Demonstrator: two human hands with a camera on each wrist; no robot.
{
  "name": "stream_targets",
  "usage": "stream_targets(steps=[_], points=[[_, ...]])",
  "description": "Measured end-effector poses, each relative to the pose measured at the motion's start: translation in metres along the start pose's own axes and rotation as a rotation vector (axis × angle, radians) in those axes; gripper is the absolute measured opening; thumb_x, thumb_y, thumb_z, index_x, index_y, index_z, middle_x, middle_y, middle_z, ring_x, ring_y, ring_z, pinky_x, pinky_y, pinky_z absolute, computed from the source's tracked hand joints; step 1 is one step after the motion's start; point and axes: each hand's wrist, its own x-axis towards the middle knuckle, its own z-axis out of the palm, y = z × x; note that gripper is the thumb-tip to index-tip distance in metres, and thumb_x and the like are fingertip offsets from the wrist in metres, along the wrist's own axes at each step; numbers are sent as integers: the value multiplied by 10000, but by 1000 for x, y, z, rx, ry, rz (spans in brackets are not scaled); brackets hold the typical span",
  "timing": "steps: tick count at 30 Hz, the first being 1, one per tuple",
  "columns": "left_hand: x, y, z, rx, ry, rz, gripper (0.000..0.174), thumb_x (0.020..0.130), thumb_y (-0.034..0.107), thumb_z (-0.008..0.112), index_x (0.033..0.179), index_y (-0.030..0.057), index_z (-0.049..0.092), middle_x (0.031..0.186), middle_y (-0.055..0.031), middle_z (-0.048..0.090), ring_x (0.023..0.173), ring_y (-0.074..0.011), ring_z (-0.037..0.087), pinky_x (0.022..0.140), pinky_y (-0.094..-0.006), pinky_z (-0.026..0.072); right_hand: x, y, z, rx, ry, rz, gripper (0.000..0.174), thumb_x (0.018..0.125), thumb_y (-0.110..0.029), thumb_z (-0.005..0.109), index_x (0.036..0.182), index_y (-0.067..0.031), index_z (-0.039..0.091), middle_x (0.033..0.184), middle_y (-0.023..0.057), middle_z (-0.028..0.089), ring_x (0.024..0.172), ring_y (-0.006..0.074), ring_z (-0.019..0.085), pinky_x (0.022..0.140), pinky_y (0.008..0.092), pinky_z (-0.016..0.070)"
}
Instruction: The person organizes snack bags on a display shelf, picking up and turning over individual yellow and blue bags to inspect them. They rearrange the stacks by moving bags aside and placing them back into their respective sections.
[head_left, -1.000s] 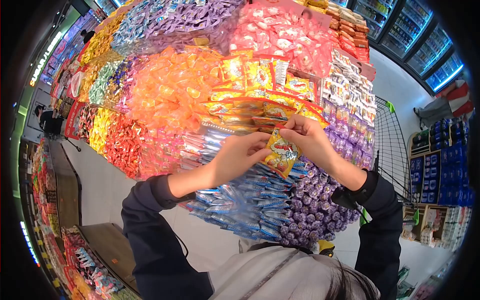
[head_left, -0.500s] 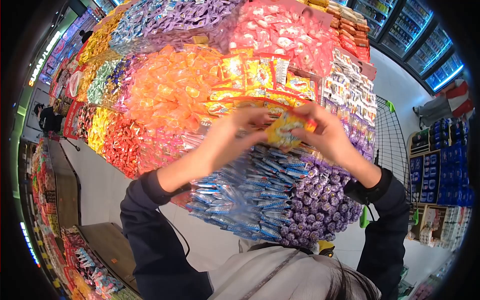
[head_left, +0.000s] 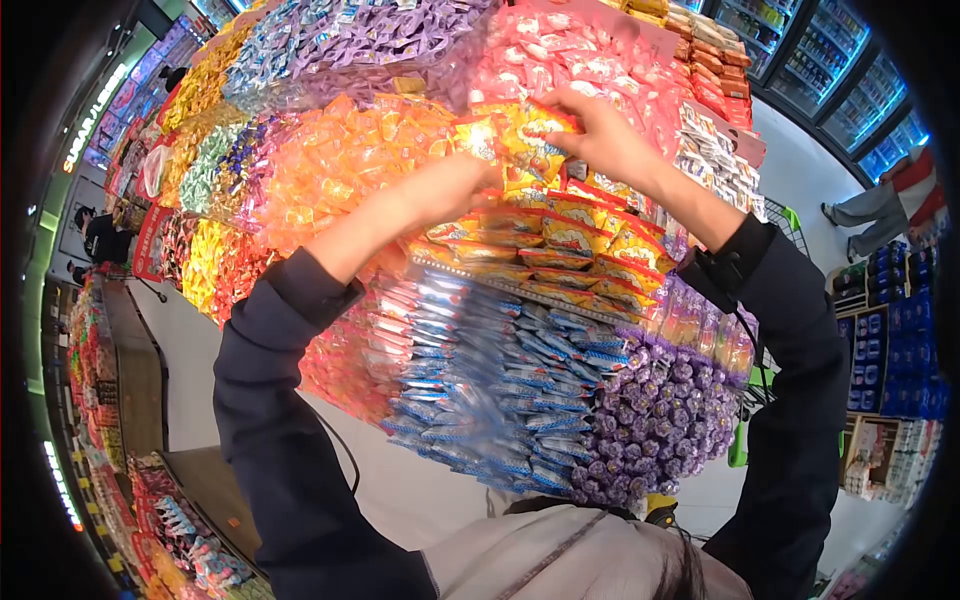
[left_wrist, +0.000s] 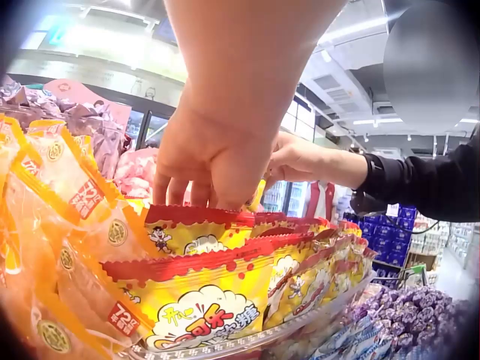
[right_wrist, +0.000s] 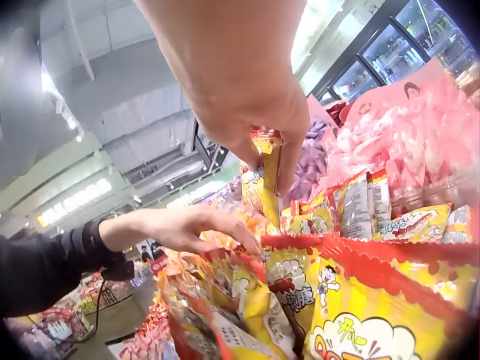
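Observation:
My right hand [head_left: 603, 142] pinches a small yellow-and-red candy packet [right_wrist: 260, 184] by its top between thumb and fingers. The packet hangs upright over the back of a bin of matching packets [left_wrist: 206, 300]. My left hand [head_left: 447, 190] reaches in at the bin's left side, its fingers loosely extended. In the left wrist view those fingers point down behind the front row of packets, and their tips are partly hidden. From the right wrist view, the left hand [right_wrist: 191, 226] lies low over the red packet tops with nothing gripped.
Orange-wrapped candies [head_left: 335, 165] fill the section to the left, pink ones [head_left: 570, 60] the section behind. Blue-and-white sticks [head_left: 490, 390] and purple lollipops [head_left: 660, 420] lie nearer my body. A clear divider [head_left: 520, 290] edges the bin's front. A cart stands at the right.
Both hands have moved forward from above the front of the packet bin to its back part. The left hand has come away from the packet; the right carries it, and the view has shifted slightly.

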Motion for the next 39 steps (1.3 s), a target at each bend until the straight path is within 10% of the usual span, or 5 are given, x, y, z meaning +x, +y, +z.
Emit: stream_targets(steps=[4,24,27,39], points=[[5,-6,3,-51,-69,4,222,713,29,581,933,24,613,872,-157,615,836,-307,584,741,-364,464,9,17,19,-155,-142,-84,256,780,-73,603,1022,0,560,1015,129,598,852,176,560,794,301,441],[-18,-11,-18,-419,-55,135,122,753,-17,514,833,0,605,684,-61,589,622,-128,539,560,-292,430,7,13,32,-255,-677,-44,306,718,-94,617,1008,-27,548,837,148,606,762,245,584,658,346,460],[-19,-11,-23,-442,-123,63,182,740,-29,516,868,35,629,811,-122,639,780,-228,620,701,-345,476,6,14,39,-332,-691,-38,318,717,-99,603,1022,-33,540,838,137,604,760,254,583,659,357,461],[-17,-9,-17,-228,-74,-5,162,745,75,592,903,41,573,802,-155,609,769,-315,591,672,-375,458,-1,11,45,-339,-658,57,319,728,-87,581,1037,-21,531,856,154,597,793,271,587,682,362,459]])
